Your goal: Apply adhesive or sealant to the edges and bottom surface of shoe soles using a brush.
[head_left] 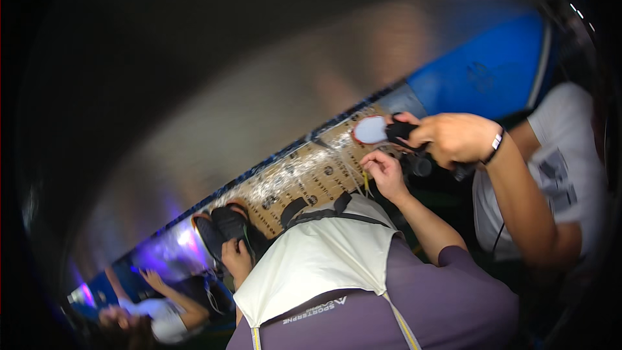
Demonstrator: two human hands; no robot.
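Shoes [210, 240], dark with a thin orange edge on one of them, lie side by side at the left end of a brown printed sheet [295, 185], just in front of the person's waist. The left hand [238, 256] is right by them, on their near side, its fingers bent; whether it grips a shoe or only rests against it, I cannot tell. The right hand [385, 172] is well apart from the shoes, raised over the other end of the sheet. Its fingers curl toward the thumb with little room between them, beside a thin yellow strip [366, 185]; I cannot tell whether the fingertips have hold of it.

Shiny glare lies over the sheet, and a long dark-blue edge [278, 153] runs along its far side. Beyond that edge is a blurred grey surface [259, 100], with a blue panel [483, 68] at the upper right.

The person wears a white apron [317, 256] over a purple shirt [447, 298]. To the right, a co-worker's hand [457, 137], with a dark wristband [496, 145], is at a white oval piece [370, 129] with a reddish rim. Another co-worker [170, 317], in a white top, is at the lower left, near a purple glow.
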